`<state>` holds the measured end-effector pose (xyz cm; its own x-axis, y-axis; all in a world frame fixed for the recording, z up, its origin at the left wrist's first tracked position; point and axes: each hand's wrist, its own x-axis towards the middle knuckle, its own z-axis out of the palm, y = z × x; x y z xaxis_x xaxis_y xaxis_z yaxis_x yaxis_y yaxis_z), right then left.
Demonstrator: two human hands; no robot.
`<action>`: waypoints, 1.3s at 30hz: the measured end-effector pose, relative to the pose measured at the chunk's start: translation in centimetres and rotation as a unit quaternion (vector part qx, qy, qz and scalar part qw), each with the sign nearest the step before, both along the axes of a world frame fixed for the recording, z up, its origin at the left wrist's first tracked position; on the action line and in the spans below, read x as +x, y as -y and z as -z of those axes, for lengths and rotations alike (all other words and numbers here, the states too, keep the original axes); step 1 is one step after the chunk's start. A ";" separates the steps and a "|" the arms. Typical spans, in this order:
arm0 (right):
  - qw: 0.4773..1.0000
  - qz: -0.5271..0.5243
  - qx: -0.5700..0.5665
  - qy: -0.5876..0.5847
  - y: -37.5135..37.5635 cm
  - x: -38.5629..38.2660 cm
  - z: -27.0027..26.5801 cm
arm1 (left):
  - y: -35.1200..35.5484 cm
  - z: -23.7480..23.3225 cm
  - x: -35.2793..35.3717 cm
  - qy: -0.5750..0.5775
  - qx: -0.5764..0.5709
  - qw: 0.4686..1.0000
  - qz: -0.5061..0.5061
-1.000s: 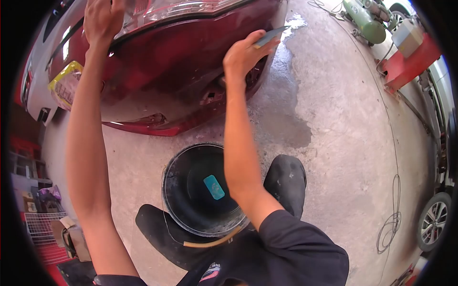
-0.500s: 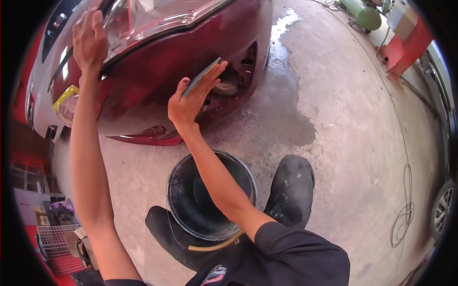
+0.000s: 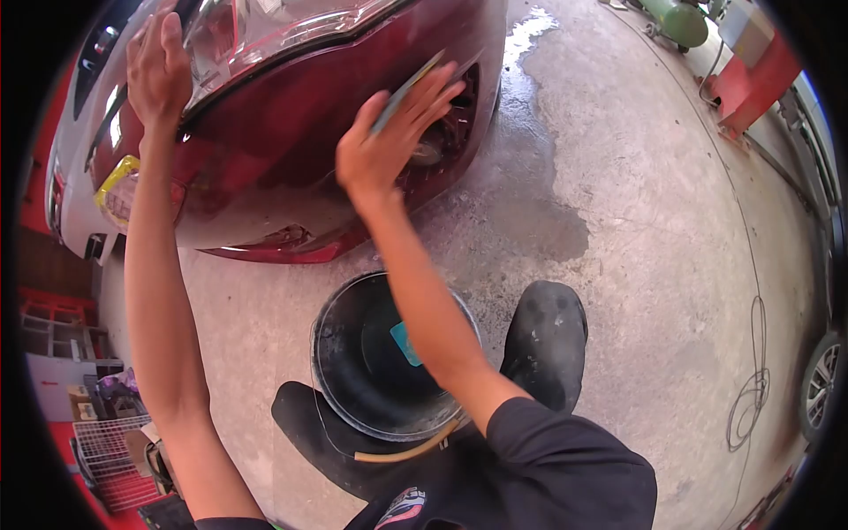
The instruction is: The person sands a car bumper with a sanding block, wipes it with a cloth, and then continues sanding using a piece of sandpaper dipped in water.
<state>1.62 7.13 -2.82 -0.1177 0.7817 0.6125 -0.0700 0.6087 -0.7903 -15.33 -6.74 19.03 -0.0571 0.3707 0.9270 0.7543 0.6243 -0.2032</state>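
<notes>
A dark red car bumper with a wet sheen fills the upper left. My right hand, slightly blurred, presses a flat grey sheet of sandpaper to the bumper near its dark opening on the right. The sheet lies under my palm, its upper edge showing beside the thumb and fingers. My left hand rests with fingers stretched out at the car's front, above the yellow-taped lamp; it holds nothing. Below my right forearm stands a black bucket with a teal piece inside, partly hidden by the arm.
My boots flank the bucket, whose tan handle grip hangs toward me. A wet patch darkens the concrete. Toward the right are a thin cable, a red post base, a green tank and a wheel.
My right hand has slid up and to the right along the bumper with the sandpaper. The teal piece in the bucket now shows. My left hand has stayed nearly in place.
</notes>
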 end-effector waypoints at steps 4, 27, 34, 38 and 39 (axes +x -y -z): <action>0.994 0.054 0.024 0.092 -8.2 -2.7 -0.3 | 0.0 0.2 0.0 0.002 -0.004 1.000 -0.025; 0.997 0.003 0.065 0.052 -3.1 -0.2 -6.3 | -0.5 -0.4 0.7 -0.031 -0.010 0.999 0.015; 0.988 -0.008 0.130 0.086 -1.7 0.4 -5.5 | 0.0 -0.1 -0.7 -0.038 -0.007 0.999 0.004; 0.997 0.006 0.069 0.045 0.5 0.0 -5.9 | 0.1 0.1 -0.3 -0.028 -0.008 1.000 -0.001; 0.994 -0.007 0.098 0.056 3.2 0.6 -4.5 | -0.1 -0.1 -0.2 -0.030 -0.004 1.000 0.000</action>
